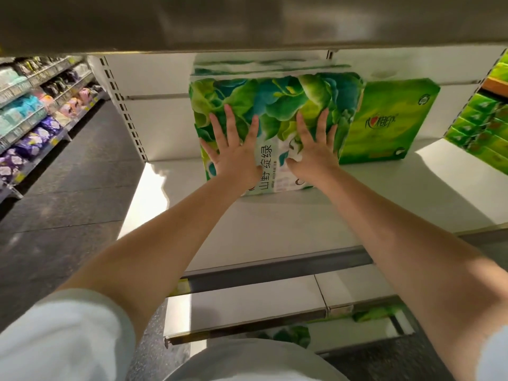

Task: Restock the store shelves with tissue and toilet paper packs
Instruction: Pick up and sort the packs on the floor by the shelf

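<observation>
A large pack printed with green and teal leaves [275, 103] stands on the white shelf [275, 224], toward its back. My left hand [233, 149] and my right hand [313, 149] both press flat on the pack's front face, fingers spread and straight. A plain bright green pack [390, 119] stands just to the right of the leafy pack, touching or nearly touching it. Both arms reach forward over the shelf.
More green packs [483, 127] are stacked at the far right. Another shelf board [247, 20] hangs low overhead. Lower shelves [247, 301] show below, with a green pack [294, 335] partly visible. An aisle floor [68, 188] and stocked shelving [33, 116] lie to the left.
</observation>
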